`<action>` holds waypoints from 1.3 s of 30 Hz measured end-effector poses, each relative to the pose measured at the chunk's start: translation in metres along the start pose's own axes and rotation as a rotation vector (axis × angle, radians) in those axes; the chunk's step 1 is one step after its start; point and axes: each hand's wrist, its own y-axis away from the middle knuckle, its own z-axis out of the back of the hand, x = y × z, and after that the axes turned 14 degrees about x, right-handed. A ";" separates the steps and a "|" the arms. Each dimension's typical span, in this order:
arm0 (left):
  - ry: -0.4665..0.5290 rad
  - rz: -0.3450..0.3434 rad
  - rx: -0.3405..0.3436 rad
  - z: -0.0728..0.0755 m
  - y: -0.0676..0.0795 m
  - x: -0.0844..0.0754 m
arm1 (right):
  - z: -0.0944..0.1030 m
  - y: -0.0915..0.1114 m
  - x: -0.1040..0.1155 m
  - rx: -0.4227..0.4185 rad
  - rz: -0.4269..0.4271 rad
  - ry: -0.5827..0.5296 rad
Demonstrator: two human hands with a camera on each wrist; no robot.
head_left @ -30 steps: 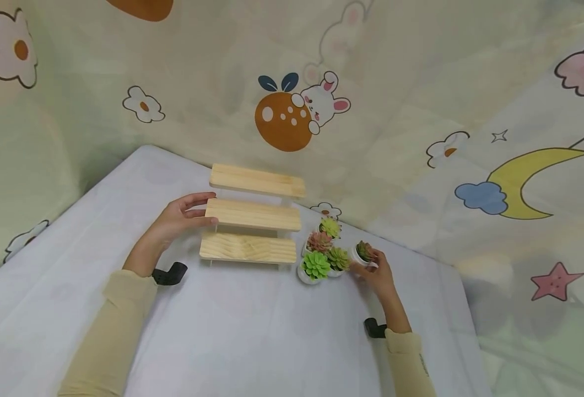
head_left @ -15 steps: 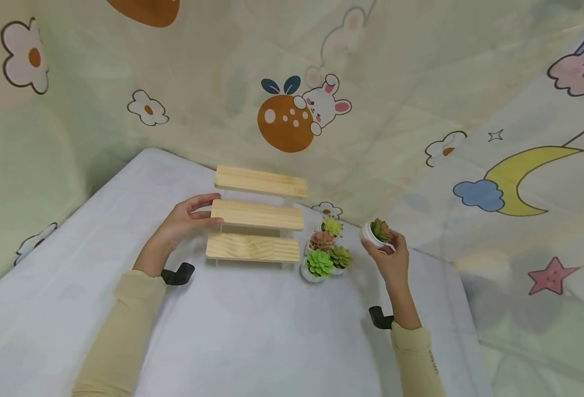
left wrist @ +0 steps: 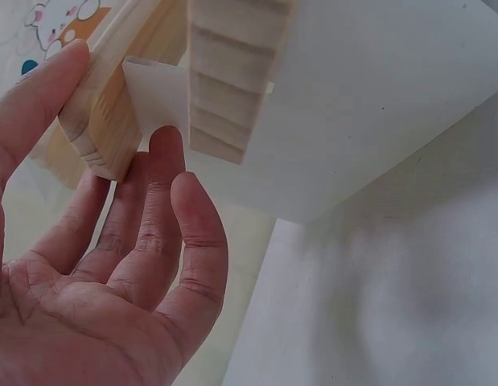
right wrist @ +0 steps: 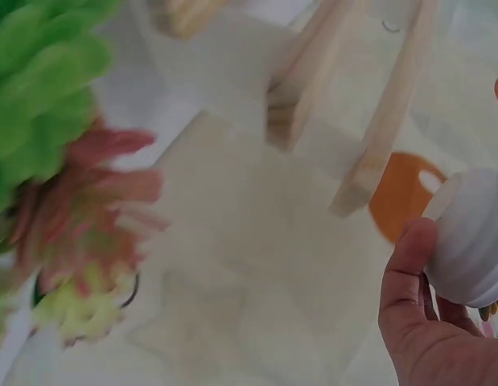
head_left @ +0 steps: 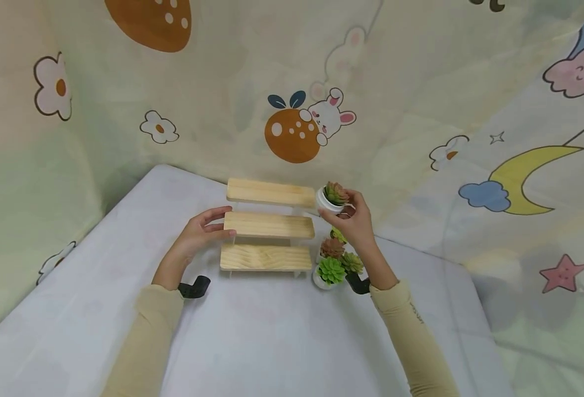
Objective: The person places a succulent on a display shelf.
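Observation:
In the head view my left hand holds the left end of the middle board of a three-tier wooden display shelf. The left wrist view shows the thumb and fingers on either side of a board end, near a white side panel. My right hand grips a small white pot with a reddish-green succulent, raised beside the top board's right end. The right wrist view shows that ribbed pot held between thumb and fingers.
Several potted succulents cluster right of the shelf: a bright green one, a reddish one, and an olive-green one. They stand on a white-covered table. A printed cloth hangs behind.
My right hand has lifted the potted succulent off the table and carried it up and left to the top board's right end. My left hand stays on the shelf.

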 end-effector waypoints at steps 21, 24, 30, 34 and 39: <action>-0.018 0.049 -0.022 -0.002 -0.001 -0.001 | -0.091 -0.062 0.027 0.127 0.048 -0.021; -0.021 0.055 -0.029 -0.001 0.000 -0.001 | -0.098 -0.064 0.028 0.137 0.074 -0.006; -0.035 0.059 -0.003 -0.005 -0.005 0.000 | -0.098 -0.059 0.023 0.115 0.104 0.019; -0.051 0.075 -0.018 -0.002 -0.005 0.001 | -0.100 -0.062 0.022 0.132 0.130 0.015; -0.052 0.087 -0.025 -0.002 -0.006 0.001 | -0.099 -0.063 0.022 0.141 0.123 0.028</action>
